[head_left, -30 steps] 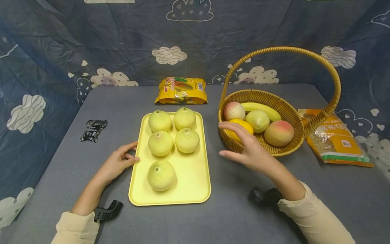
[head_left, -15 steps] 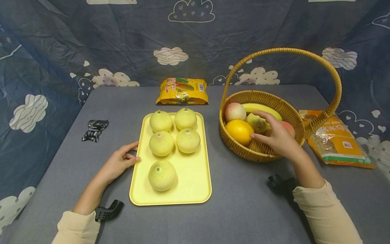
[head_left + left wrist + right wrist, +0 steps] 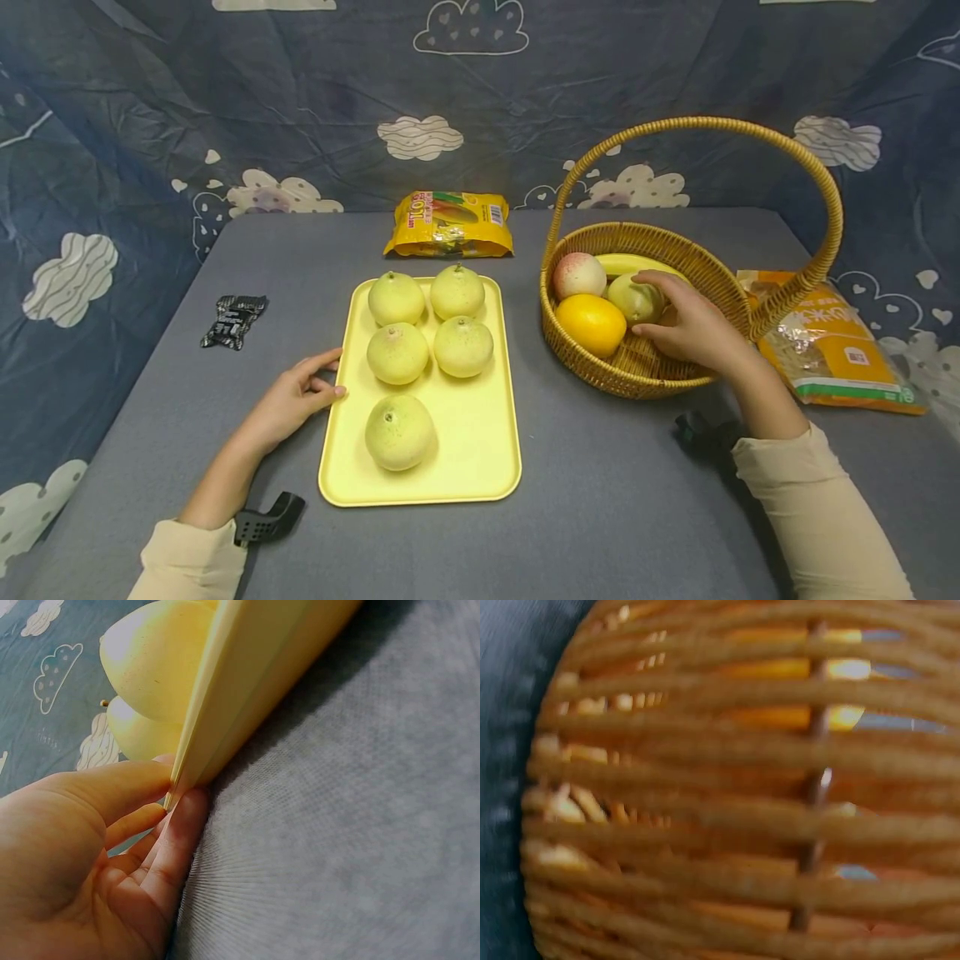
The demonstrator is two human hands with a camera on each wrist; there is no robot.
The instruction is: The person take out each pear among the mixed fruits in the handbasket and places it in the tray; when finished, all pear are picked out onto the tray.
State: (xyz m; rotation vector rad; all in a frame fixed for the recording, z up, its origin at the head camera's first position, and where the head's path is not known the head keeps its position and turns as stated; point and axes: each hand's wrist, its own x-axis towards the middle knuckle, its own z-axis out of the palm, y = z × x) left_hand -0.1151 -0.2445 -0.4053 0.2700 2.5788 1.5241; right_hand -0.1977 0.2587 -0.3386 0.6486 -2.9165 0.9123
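My left hand (image 3: 288, 404) pinches the left rim of a pale yellow tray (image 3: 468, 450). In the left wrist view, its thumb (image 3: 124, 780) lies along the rim and a finger bends under the edge. Several round pale-green fruits (image 3: 397, 432) sit on the tray. Over at the wicker basket (image 3: 600, 379), my right hand (image 3: 690, 325) reaches inside, thumb and index finger spread around the right side of a greenish fruit (image 3: 628, 298). The hand hides the red-blushed peach; I cannot tell whether it holds either fruit. The right wrist view shows mostly blurred basket wall (image 3: 705, 780).
In the basket also lie a yellow fruit (image 3: 590, 325), a whitish-pink peach (image 3: 580, 276) and a banana (image 3: 630, 264). A tall handle (image 3: 697, 123) arches over it. Around stand a yellow snack bag (image 3: 450, 225), an orange bag (image 3: 832, 342) and a small black packet (image 3: 234, 322).
My right hand has moved right and down from above the yellow fruit into the basket, covering the red-blushed peach. The left hand and the tray have stayed in place.
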